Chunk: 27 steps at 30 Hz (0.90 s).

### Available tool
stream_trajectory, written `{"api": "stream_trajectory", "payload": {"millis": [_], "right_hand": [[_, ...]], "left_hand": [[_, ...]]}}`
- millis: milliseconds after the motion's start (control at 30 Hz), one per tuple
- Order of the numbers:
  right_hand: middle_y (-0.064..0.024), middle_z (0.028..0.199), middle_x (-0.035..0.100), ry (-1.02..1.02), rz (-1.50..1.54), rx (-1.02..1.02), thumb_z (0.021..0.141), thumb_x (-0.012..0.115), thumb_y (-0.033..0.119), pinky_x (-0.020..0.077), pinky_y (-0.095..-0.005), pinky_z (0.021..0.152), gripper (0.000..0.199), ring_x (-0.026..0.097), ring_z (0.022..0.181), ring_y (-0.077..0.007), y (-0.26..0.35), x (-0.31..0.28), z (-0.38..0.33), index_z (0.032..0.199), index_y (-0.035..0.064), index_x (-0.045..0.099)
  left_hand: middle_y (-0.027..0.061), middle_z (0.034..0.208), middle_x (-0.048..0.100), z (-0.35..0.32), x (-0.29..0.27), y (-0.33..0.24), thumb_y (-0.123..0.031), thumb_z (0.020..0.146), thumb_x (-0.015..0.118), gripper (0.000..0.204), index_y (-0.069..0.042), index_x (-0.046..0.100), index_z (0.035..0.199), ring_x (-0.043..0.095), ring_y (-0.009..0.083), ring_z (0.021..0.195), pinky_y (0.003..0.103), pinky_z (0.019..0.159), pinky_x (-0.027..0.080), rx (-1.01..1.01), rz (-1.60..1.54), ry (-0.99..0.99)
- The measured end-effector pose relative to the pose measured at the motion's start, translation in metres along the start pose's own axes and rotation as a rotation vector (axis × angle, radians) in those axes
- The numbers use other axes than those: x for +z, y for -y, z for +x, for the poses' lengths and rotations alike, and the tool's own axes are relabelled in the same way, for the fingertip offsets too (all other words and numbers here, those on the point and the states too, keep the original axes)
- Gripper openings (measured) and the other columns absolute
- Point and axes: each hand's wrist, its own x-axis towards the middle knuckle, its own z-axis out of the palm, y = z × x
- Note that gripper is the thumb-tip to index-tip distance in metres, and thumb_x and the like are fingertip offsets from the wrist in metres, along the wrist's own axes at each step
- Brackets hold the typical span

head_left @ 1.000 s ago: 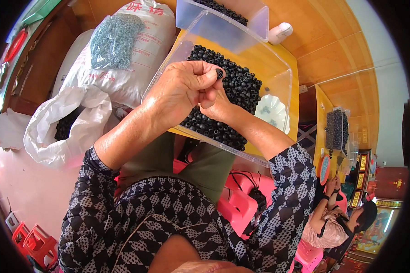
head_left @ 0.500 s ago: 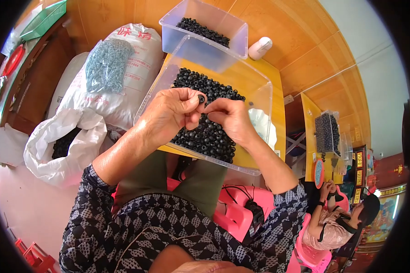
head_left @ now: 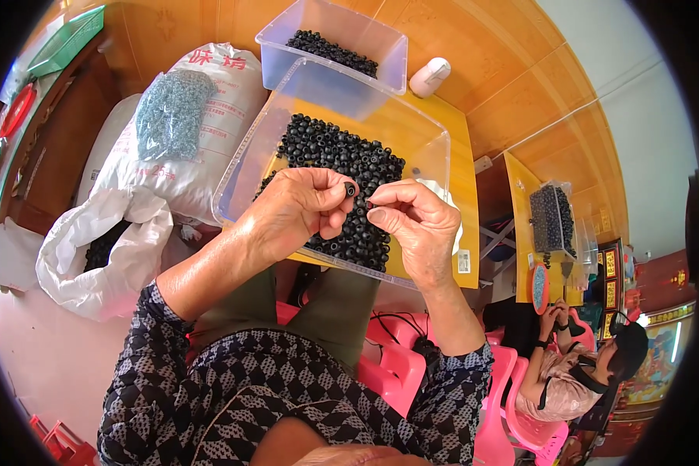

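- Left hand (head_left: pixel 307 206): wrist bent inward over the near bin, thumb and forefinger clamped on a small black ring-shaped piece (head_left: pixel 350 189).
- Right hand (head_left: pixel 421 221): just beside it, thumb and forefinger pointing left; whether their tips meet or pinch something, I cannot tell.
- Near bin (head_left: pixel 433 147): clear, by the tabletop's (head_left: pixel 467 210) near edge, holding heaped black pieces (head_left: pixel 349 159).
- Bluish bin (head_left: pixel 279 66): at the far edge, more black pieces inside.

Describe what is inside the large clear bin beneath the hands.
The bin holds many small black ring-shaped pieces. The left hand and right hand cover some; any lower layers are hidden.
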Motion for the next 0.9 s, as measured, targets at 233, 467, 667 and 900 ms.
{"api": "stream_trajectory", "payload": {"millis": [233,467,667,900], "right_hand": [[-0.007,0.084,0.058,-0.032,0.0,-0.061,0.069,0.066,-0.011,0.0464,-0.0225,0.067,0.018,0.055,0.076,-0.0112,-0.0011,0.0008,0.0008,0.083,-0.0007,0.062],[-0.0078,0.084,0.058,-0.033,-0.02,-0.11,0.067,0.067,-0.013,0.0467,-0.0232,0.067,0.019,0.055,0.076,-0.0124,-0.0025,0.0046,0.0043,0.082,-0.0012,0.062],[-0.0082,0.084,0.058,-0.015,-0.065,-0.165,0.066,0.067,-0.013,0.0471,-0.0236,0.067,0.02,0.055,0.076,-0.0129,-0.0063,0.0069,0.006,0.082,-0.0012,0.062],[-0.0072,0.083,0.058,-0.027,-0.057,-0.134,0.065,0.068,-0.013,0.0477,-0.0236,0.066,0.02,0.054,0.075,-0.0122,-0.0071,0.0088,0.0056,0.08,-0.0003,0.062]], "left_hand": [[0.0062,0.076,0.054,0.0023,0.0026,0.0039,-0.013,0.087,0.053,0.015,0.002,0.054,0.089,0.049,0.0119,0.058,0.025,0.052,0.037,-0.021,0.03,0.011],[0.0072,0.073,0.054,0.0021,0.0074,0.0019,-0.01,0.088,0.052,0.013,0.003,0.053,0.091,0.049,0.0128,0.057,0.025,0.051,0.035,-0.015,0.068,-0.011],[0.0073,0.072,0.054,0.0008,0.0077,0.0019,-0.007,0.087,0.052,0.012,0.003,0.053,0.091,0.05,0.013,0.057,0.025,0.05,0.036,0.002,0.055,-0.025],[0.0063,0.071,0.056,-0.0008,0.0083,0.0041,-0.008,0.085,0.057,0.012,0.003,0.057,0.086,0.051,0.0116,0.056,0.024,0.049,0.04,0.053,0.077,-0.038]]}}
